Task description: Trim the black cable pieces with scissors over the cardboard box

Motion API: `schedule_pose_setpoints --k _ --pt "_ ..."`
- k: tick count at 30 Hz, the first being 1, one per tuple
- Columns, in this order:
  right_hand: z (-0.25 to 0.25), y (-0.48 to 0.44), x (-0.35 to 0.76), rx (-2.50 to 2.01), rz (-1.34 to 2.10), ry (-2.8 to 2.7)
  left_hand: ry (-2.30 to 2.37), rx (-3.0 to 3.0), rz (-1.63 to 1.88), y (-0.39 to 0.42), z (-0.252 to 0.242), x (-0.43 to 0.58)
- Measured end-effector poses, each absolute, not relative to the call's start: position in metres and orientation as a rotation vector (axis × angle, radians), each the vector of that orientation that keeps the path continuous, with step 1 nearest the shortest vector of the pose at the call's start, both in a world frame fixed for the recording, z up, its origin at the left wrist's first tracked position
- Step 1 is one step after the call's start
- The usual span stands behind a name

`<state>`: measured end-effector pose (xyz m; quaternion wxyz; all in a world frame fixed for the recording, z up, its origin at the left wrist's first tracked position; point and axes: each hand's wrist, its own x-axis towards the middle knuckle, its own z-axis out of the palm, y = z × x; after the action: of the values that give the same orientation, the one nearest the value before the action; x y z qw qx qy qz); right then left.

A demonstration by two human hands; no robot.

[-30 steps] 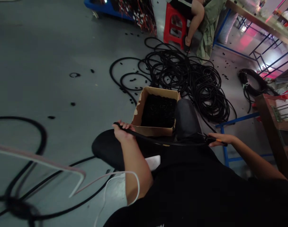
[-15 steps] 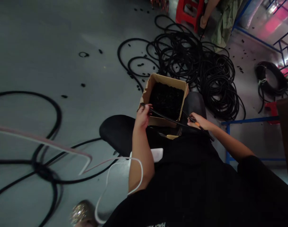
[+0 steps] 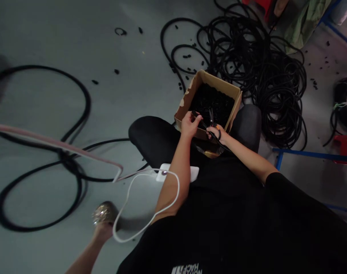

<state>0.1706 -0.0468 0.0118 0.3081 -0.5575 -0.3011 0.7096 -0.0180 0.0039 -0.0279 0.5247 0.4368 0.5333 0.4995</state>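
Left hand [image 3: 190, 125], right hand [image 3: 215, 134] nearer carton [image 3: 219, 86]

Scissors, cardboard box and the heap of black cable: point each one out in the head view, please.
scissors [image 3: 210, 118], head view, on the blades
cardboard box [image 3: 217, 80], head view, on the top edge of its far wall
heap of black cable [image 3: 279, 91], head view, on the coils right of the box

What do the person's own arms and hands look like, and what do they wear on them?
The left hand and right hand are bare, with no gloves, and no watch or bracelet shows. The forearms are bare too. The black short sleeve belongs to a black T-shirt with white lettering on its front.
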Motion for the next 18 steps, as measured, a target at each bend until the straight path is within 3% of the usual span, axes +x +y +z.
schedule_pose_setpoints --k 6,18 --pt "0.023 -0.039 0.162 -1.422 1.904 -0.743 1.105 0.89 1.012 -0.002 -0.02 -0.004" --pt "0.039 -0.05 0.23 -1.43 2.056 -1.082 1.3 0.143 1.494 0.018 0.006 -0.029"
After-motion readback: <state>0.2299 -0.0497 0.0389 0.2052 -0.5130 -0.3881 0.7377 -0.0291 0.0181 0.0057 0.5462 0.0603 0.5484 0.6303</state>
